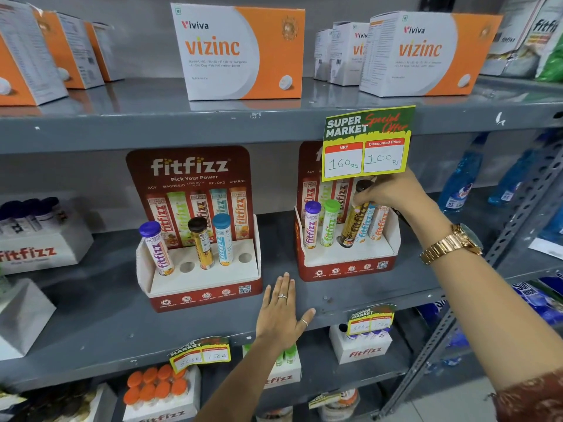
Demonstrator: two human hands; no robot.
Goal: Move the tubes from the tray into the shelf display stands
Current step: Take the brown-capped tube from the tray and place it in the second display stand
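Two red fitfizz display stands sit on the middle grey shelf. The left stand (201, 278) holds a purple-capped tube (157, 248), a brown-capped tube (201, 243) and a blue-capped tube (224, 239), with two holes open. The right stand (347, 263) holds a purple-capped tube (311, 225) and a green-capped tube (329, 222). My right hand (393, 193) grips the top of a tilted gold tube with a dark cap (355, 226), whose foot is at the stand's middle hole. My left hand (281, 312) lies flat and open on the shelf edge between the stands. No tray of tubes is identifiable.
A yellow price tag (367, 144) hangs from the upper shelf, hiding part of the right stand. Vizinc boxes (240, 53) stand on the top shelf. Blue bottles (463, 178) are at the right. White fitfizz boxes (39, 248) sit at the left and on the lower shelf.
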